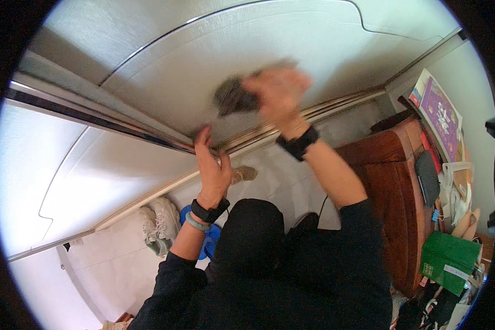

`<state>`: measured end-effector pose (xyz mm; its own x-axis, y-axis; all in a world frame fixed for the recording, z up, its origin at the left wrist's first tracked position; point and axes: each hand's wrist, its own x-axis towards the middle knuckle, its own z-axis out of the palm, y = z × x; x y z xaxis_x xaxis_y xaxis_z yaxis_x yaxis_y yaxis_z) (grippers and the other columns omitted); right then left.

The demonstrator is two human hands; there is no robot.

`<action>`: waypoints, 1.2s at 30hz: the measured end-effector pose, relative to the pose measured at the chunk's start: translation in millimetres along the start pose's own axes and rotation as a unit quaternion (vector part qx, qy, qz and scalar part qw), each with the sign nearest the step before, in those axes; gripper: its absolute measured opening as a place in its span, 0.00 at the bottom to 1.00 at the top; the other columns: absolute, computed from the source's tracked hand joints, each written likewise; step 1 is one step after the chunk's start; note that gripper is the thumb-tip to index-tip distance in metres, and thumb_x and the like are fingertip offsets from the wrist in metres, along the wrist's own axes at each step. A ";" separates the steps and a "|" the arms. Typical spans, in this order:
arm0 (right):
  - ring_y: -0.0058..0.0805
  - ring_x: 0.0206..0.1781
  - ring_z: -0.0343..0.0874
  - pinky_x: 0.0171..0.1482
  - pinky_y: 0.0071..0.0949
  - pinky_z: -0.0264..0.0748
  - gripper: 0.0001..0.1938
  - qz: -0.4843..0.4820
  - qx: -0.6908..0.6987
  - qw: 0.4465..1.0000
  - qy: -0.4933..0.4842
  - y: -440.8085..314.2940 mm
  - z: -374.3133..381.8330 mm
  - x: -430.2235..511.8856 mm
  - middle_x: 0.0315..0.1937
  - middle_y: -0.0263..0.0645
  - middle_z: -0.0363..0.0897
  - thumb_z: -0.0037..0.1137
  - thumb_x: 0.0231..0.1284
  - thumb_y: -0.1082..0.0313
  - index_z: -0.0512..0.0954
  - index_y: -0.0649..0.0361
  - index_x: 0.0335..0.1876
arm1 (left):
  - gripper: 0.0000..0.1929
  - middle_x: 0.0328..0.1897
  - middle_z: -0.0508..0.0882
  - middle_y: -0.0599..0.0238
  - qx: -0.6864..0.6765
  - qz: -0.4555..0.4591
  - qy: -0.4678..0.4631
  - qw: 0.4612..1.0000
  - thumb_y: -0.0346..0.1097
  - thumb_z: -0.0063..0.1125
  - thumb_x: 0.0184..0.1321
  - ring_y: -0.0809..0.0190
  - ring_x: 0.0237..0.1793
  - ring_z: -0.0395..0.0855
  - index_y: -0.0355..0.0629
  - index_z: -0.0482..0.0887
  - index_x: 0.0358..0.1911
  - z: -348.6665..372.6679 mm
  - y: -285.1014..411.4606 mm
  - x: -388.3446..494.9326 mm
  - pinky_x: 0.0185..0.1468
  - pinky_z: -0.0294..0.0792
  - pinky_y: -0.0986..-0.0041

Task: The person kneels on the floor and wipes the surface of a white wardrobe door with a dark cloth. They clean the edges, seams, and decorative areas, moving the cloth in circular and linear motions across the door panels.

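Note:
My right hand (pixel 282 95) is blurred and presses a dark grey cloth (pixel 236 97) against the pale panel of a sliding door (pixel 181 78). The cloth bunches out to the left of my fingers. Lower down, my left hand (pixel 212 167) has its fingers apart, and its fingertips rest at the door's upright metal edge (pixel 161 142). Nothing shows in my left palm. A second door panel (pixel 107 165) stands to the left of that edge. Black bands circle both my wrists, and a pale green bangle (pixel 198 222) sits on the left one.
A bottom track (pixel 247 140) runs under the doors. White sneakers (pixel 161 225) and blue slippers (pixel 210 241) lie on the tiled floor at left. At right, a dark reddish wooden cabinet (pixel 383 198) carries a green box (pixel 449 260), a purple printed booklet (pixel 439 115) and a black case (pixel 427 177).

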<state>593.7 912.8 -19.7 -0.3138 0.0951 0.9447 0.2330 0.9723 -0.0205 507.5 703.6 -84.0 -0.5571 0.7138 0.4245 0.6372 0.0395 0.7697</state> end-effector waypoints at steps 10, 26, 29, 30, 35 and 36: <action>0.31 0.39 0.73 0.51 0.38 0.59 0.13 -0.020 0.066 0.995 -0.070 -34.0 14.5 -29.0 0.28 0.28 0.71 0.55 0.46 0.70 0.84 0.45 0.38 | 0.40 0.72 0.56 0.41 -0.056 -0.034 -0.016 0.998 0.14 0.45 0.50 0.44 0.73 0.56 0.30 0.47 0.71 -1.5 12.1 -0.9 0.73 0.53 0.58; 0.41 0.39 0.71 0.45 0.43 0.59 0.10 0.170 0.069 0.980 0.082 -12.8 6.8 5.2 0.29 0.36 0.73 0.56 0.37 0.75 0.77 0.52 0.31 | 0.47 0.77 0.36 0.35 0.039 0.060 -0.013 0.997 0.18 0.47 0.50 0.38 0.78 0.34 0.28 0.31 0.72 -11.9 18.2 7.8 0.77 0.34 0.59; 0.42 0.39 0.70 0.44 0.42 0.57 0.10 0.164 0.027 0.983 0.075 -15.1 10.0 10.5 0.31 0.38 0.74 0.58 0.38 0.72 0.76 0.53 0.31 | 0.47 0.78 0.35 0.35 0.048 0.034 -0.011 0.998 0.18 0.46 0.50 0.38 0.78 0.34 0.28 0.31 0.72 -9.3 18.5 6.0 0.77 0.34 0.59; 0.42 0.39 0.70 0.45 0.41 0.57 0.09 0.124 0.030 0.991 0.039 -35.7 14.0 -1.3 0.32 0.38 0.73 0.57 0.39 0.71 0.76 0.53 0.31 | 0.48 0.78 0.36 0.36 0.044 0.038 -0.009 0.998 0.18 0.47 0.50 0.39 0.78 0.34 0.30 0.31 0.72 -8.8 18.9 5.6 0.77 0.34 0.59; 0.42 0.40 0.69 0.46 0.42 0.56 0.08 0.050 0.086 0.994 -0.053 -47.5 20.5 -19.1 0.31 0.38 0.71 0.58 0.42 0.67 0.76 0.52 0.32 | 0.46 0.78 0.35 0.35 0.047 0.049 -0.017 0.998 0.18 0.45 0.51 0.38 0.78 0.34 0.28 0.31 0.72 -13.7 16.4 7.9 0.77 0.35 0.59; 0.42 0.40 0.69 0.46 0.42 0.56 0.08 0.080 0.076 0.994 -0.014 -36.0 19.5 -14.0 0.31 0.37 0.71 0.59 0.41 0.67 0.76 0.52 0.32 | 0.46 0.77 0.35 0.35 0.027 0.043 -0.019 0.999 0.19 0.46 0.52 0.38 0.78 0.33 0.28 0.32 0.72 -13.4 15.2 8.3 0.77 0.35 0.59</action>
<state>571.8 880.6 -38.5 -0.3090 0.2552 0.9162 0.1408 0.9650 -0.2213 505.5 700.8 -62.4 -0.4796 0.7416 0.4690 0.7106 0.0146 0.7035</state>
